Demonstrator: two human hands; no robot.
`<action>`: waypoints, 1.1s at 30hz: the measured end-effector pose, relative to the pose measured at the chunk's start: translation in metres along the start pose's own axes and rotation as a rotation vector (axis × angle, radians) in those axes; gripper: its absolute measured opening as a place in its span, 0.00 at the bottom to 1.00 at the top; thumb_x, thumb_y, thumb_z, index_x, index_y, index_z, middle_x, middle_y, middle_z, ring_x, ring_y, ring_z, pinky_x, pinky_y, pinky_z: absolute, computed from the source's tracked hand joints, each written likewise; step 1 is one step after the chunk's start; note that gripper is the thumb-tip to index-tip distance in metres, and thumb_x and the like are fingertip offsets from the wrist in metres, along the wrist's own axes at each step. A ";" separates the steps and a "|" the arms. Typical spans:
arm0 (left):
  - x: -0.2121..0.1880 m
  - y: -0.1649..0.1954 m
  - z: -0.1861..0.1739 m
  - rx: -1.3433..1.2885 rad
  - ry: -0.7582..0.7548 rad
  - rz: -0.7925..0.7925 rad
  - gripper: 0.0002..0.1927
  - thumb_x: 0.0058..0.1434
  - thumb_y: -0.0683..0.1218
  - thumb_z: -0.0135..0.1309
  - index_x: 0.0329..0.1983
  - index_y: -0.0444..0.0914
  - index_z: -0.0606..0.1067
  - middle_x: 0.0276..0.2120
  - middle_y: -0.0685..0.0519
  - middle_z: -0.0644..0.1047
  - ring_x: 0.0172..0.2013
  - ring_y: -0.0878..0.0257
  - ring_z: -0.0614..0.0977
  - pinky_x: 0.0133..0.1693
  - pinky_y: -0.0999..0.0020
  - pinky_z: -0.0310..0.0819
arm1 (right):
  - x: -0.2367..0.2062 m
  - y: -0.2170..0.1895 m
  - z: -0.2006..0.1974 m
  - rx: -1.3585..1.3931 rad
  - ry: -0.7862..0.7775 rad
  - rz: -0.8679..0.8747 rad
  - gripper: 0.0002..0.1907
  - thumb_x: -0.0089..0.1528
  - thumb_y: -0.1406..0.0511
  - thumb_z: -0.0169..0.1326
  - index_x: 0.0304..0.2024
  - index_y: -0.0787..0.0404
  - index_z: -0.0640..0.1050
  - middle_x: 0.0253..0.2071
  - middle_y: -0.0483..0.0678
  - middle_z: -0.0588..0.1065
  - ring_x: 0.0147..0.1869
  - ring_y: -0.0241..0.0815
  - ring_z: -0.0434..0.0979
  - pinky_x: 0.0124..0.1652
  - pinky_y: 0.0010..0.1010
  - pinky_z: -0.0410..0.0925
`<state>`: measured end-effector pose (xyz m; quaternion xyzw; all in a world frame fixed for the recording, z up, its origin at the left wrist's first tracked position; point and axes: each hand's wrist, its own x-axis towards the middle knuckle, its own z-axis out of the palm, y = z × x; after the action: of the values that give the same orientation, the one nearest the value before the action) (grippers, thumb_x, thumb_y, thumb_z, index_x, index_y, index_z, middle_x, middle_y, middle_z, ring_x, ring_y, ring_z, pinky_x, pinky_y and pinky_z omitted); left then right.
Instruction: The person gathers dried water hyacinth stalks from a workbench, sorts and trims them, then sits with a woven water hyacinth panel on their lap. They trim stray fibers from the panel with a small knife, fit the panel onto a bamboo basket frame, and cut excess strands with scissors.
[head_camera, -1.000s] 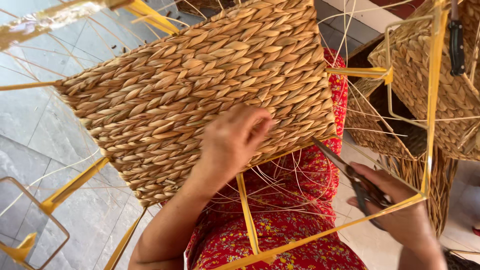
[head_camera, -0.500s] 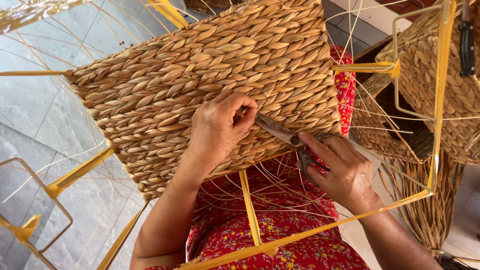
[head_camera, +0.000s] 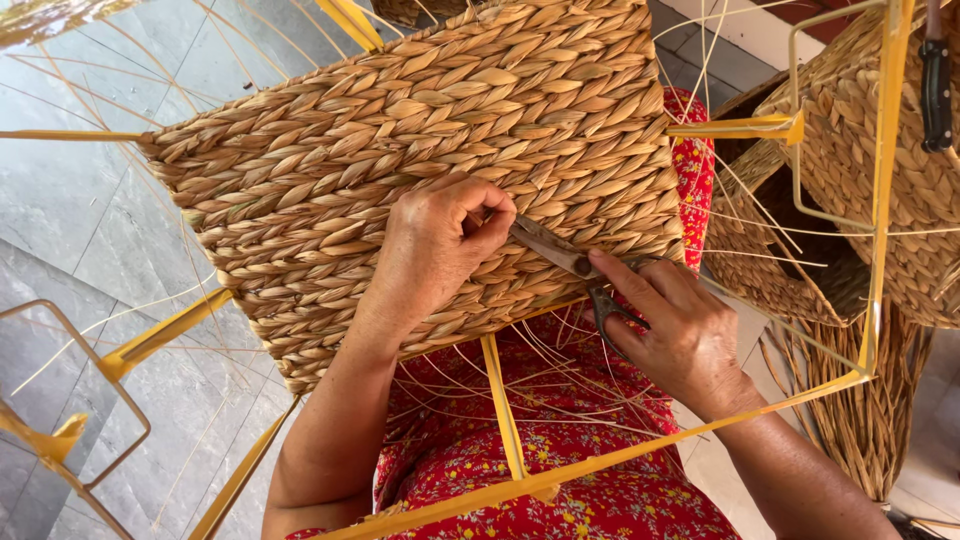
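1. while the left hand (head_camera: 435, 250) pressed on the woven panel, its fingers were curled in narrow, pinching at something between thumb and fingertips right at the scissor tips; what it pinched was too small to tell.
2. one tan basket of braided straw on a yellow-wrapped wire frame (head_camera: 420, 150) lay tilted across the person's lap, its flat woven side turned up toward the camera.
3. the right hand (head_camera: 680, 335) was closed around one pair of dark metal scissors (head_camera: 565, 255), fingers through the handles, index finger stretched along the blade.
4. the scissor blades pointed left, lying against the basket's lower edge and touching the left hand's fingertips.
5. many thin loose straw strands (head_camera: 540, 390) hung from the basket's lower edge over the red floral-print garment (head_camera: 560, 470) on the person's lap; too many to count.
6. two more woven straw baskets of the same make (head_camera: 880, 170) stood to the right, one nested partly behind the other, well apart from the hands.
7. one bare wire frame with yellow wrapping at its corners (head_camera: 70, 440) sat at lower left on the grey tiled floor (head_camera: 90, 230).
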<state>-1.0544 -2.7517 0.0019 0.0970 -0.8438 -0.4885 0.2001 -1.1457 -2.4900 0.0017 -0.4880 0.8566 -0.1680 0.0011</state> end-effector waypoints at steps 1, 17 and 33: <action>-0.001 -0.001 0.000 0.000 0.001 -0.006 0.05 0.59 0.37 0.65 0.35 0.36 0.80 0.33 0.55 0.83 0.28 0.70 0.83 0.28 0.75 0.78 | 0.002 -0.001 0.001 -0.004 -0.008 -0.006 0.42 0.48 0.65 0.70 0.66 0.47 0.74 0.33 0.44 0.71 0.33 0.40 0.75 0.31 0.33 0.73; -0.002 -0.015 0.005 -0.186 0.099 0.053 0.04 0.70 0.34 0.54 0.40 0.33 0.71 0.33 0.52 0.78 0.31 0.70 0.78 0.28 0.73 0.75 | -0.011 0.002 -0.016 0.136 -0.111 0.141 0.44 0.51 0.67 0.67 0.69 0.46 0.68 0.37 0.48 0.77 0.31 0.42 0.80 0.32 0.36 0.75; 0.022 -0.013 0.037 0.390 0.077 0.061 0.10 0.60 0.39 0.61 0.37 0.39 0.70 0.33 0.50 0.79 0.30 0.55 0.84 0.28 0.60 0.78 | 0.002 -0.012 -0.039 -0.062 -0.148 0.151 0.45 0.51 0.63 0.68 0.70 0.42 0.67 0.31 0.46 0.73 0.27 0.43 0.77 0.29 0.38 0.74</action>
<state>-1.0902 -2.7370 -0.0198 0.1270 -0.9166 -0.3056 0.2241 -1.1431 -2.4866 0.0430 -0.4329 0.8932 -0.1045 0.0621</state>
